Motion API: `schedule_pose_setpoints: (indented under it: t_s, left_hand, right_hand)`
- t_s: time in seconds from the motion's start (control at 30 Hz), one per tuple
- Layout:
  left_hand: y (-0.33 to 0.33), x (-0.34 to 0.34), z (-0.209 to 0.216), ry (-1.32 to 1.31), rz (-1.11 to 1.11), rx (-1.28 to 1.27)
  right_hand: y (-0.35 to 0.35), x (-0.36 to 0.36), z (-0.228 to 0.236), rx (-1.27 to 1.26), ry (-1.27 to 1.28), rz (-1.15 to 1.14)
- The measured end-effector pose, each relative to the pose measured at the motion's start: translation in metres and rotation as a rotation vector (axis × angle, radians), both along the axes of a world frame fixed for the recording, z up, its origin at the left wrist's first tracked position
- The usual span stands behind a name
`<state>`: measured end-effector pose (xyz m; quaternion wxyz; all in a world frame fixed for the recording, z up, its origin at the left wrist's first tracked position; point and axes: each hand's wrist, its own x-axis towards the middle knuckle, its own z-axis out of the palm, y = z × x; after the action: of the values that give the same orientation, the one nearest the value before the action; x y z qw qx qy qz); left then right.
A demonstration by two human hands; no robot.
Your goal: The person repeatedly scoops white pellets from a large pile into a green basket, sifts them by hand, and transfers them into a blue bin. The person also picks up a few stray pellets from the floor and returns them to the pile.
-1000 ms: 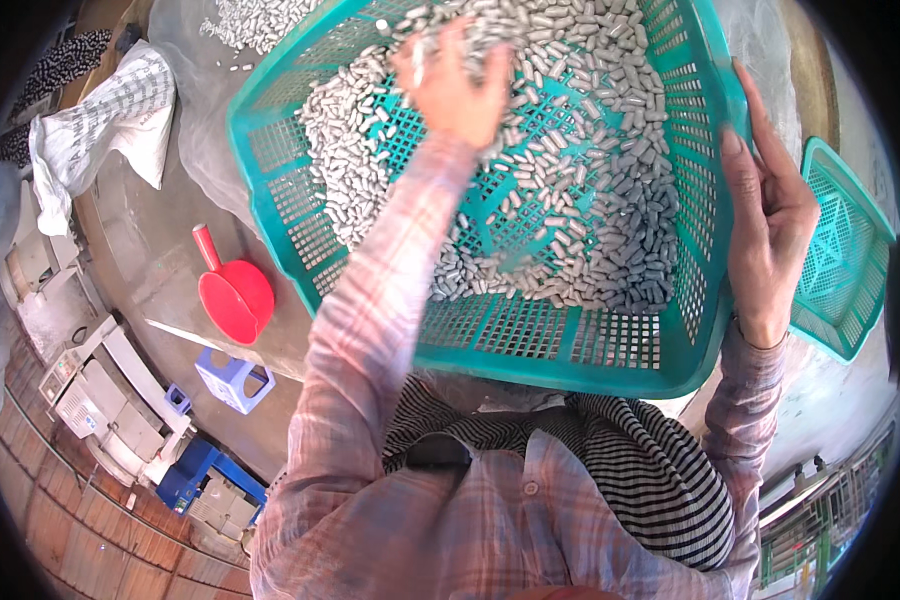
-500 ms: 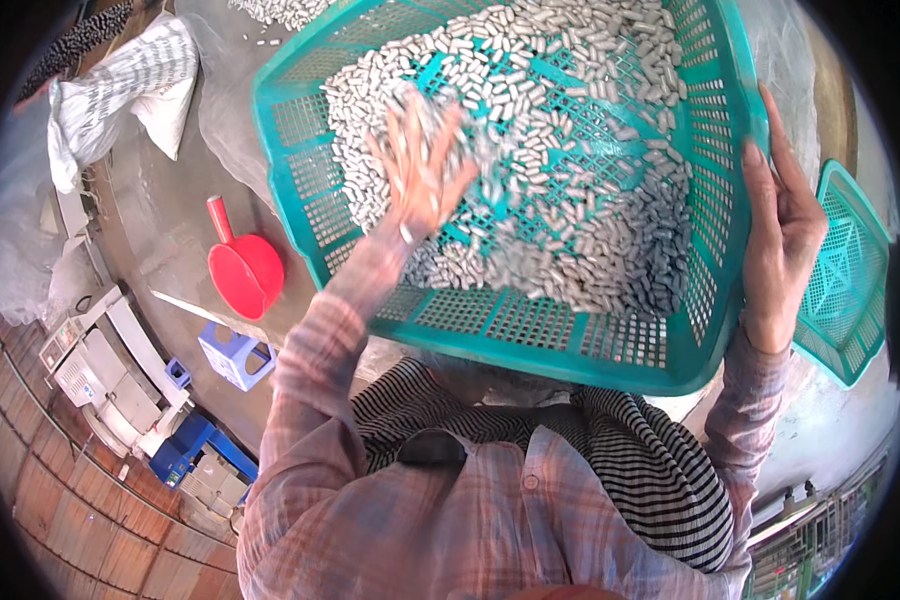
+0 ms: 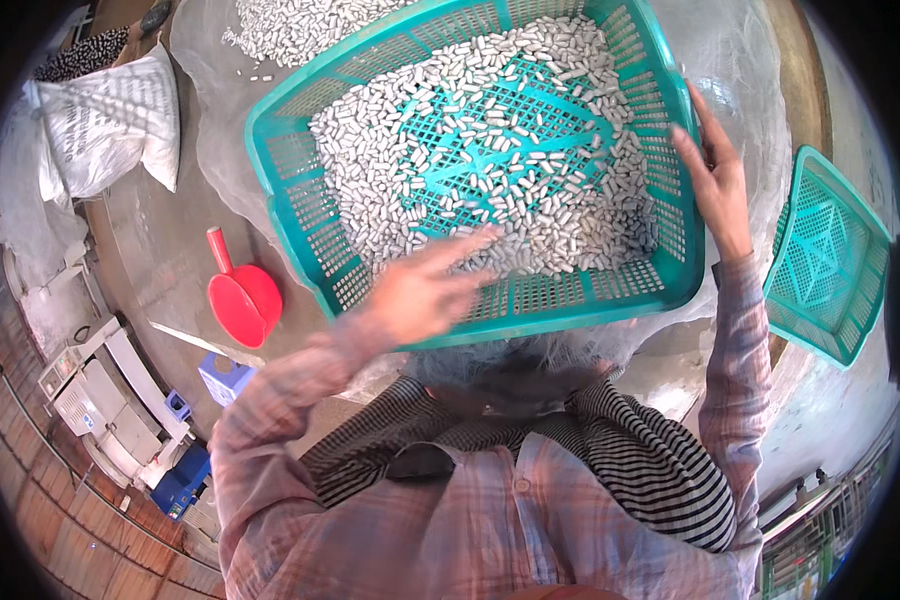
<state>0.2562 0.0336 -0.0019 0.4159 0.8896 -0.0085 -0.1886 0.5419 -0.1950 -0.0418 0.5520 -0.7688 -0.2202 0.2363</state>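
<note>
A large green plastic basket (image 3: pixel 490 332) lies before me, its bottom lattice partly covered with small whitish-grey capsule-shaped pellets (image 3: pixel 370 190). The pellets are banked along the sides and thinner in the middle. Over the near left part of the basket is my left hand (image 3: pixel 425 295), open and slightly blurred, fingers stretched out above the pellets; whether the fingertips touch them I cannot tell. My right hand (image 3: pixel 720 185) grips the basket's right rim, thumb on the inner side and fingers outside.
More pellets (image 3: pixel 305 28) lie heaped on a plastic sheet beyond the basket. To the left are a red scoop (image 3: pixel 245 303), a white sack (image 3: pixel 110 125) and a blue plastic stool (image 3: pixel 225 375). A second green basket (image 3: pixel 832 260) is at the right.
My left hand has come back from among the pellets toward the near left rim. The basket has shifted slightly left and levelled; its pellets have spread, with the dark near-right heap thinner.
</note>
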Motion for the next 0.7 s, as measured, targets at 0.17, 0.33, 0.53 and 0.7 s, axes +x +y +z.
schedule_pose_setpoints:
  t_s: [0.17, 0.33, 0.53, 0.7]
  left_hand:
    - [0.094, -0.065, 0.006, -0.322, 0.797, 0.442]
    - [0.087, -0.073, 0.013, -0.263, 0.957, -0.107]
    - [0.134, -0.127, 0.024, -0.252, 1.236, -0.639]
    - [0.119, -0.141, -0.01, -0.368, 0.574, 0.831]
  right_hand:
    - [-0.003, -0.027, 0.002, -0.282, -0.467, 0.008]
    - [-0.043, 0.025, -0.011, -0.28, -0.382, 0.068]
    - [0.033, -0.053, 0.045, -0.196, -0.486, 0.139]
    - [0.036, -0.09, 0.082, -0.029, -0.039, -0.002]
